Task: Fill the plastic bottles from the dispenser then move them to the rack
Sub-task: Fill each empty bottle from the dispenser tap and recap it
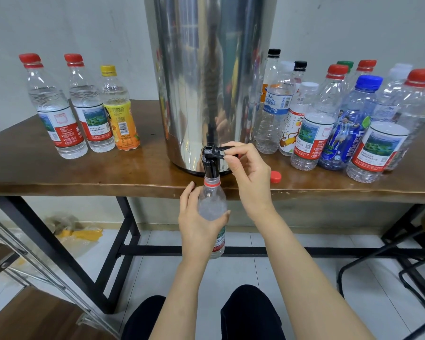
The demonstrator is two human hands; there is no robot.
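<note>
Head view: the clear plastic bottle (pixel 212 204) hangs upright just below the surface (pixel 84 173) edge, its red-ringed mouth right under the black tap (pixel 210 168) of the steel dispenser (pixel 206 69). Filling should go best with the mouth kept centred under the spout, the bottle plumb, and the lever (pixel 220 150) released before the neck floods. The left hand (pixel 196 222) curls its fingers (pixel 225 214) round the bottle's shoulder; the right hand (pixel 248 173) pinches the lever between thumb and forefinger. The bottle is transparent, with a red label low down; its water level is unclear. A loose red cap (pixel 276 177) lies beside the right hand, and capped bottles (pixel 59 114) stand either side.
</note>
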